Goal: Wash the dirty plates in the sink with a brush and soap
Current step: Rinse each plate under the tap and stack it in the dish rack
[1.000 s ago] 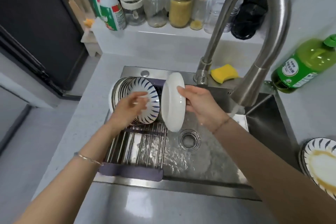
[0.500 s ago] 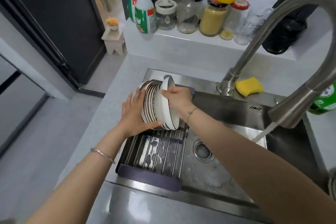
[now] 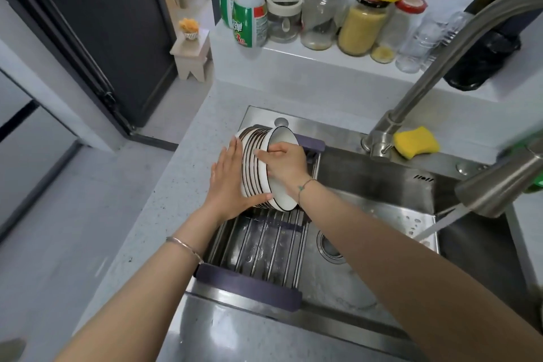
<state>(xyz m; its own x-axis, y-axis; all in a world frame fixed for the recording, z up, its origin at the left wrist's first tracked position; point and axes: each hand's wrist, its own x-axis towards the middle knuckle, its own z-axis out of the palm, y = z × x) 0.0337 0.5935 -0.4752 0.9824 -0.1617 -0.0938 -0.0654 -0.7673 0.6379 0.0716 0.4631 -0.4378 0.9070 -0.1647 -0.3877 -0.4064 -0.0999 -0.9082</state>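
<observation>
Stack of white, dark-rimmed ceramic plates stands on edge on the steel-bar rack. The left hand presses one face with straight fingers; the right hand curls its fingers over the nearest rim. Probably wet, slippery, brittle and heavy together, so grip the rims.

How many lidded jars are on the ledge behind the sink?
4, in a row: white-lidded jar, black-lidded jar, grain-filled jar, red-lidded jar; more may hide behind the faucet.

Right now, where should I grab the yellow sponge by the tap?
Pinch the yellow sponge across its two long edges, coming down from above and slightly from the right. It lies flat on the sink ledge, and the tap base crowds its left end.
</observation>
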